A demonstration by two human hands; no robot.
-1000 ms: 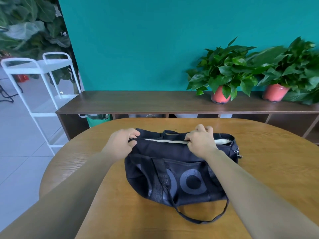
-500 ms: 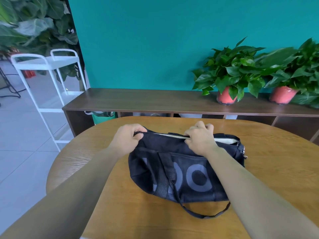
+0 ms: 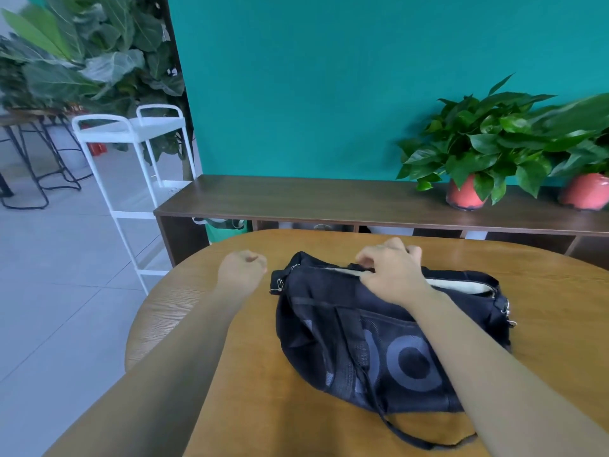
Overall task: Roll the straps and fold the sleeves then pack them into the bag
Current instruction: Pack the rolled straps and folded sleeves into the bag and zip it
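Pinching the black fabric duffel bag mid-length at its zip, your right hand curls; the bag's long axis runs left-right; your left hand, fisted empty, hovers off its left end.

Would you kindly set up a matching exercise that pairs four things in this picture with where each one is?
Things:
1. left hand
2. right hand
3. bag
4. red pots

Places:
A. on the dark sideboard by the teal wall
B. lying on the wooden table
C. at the zip along the bag's top opening
D. beside the bag's end, not touching it

Pairs: 1-D, 2-C, 3-B, 4-A
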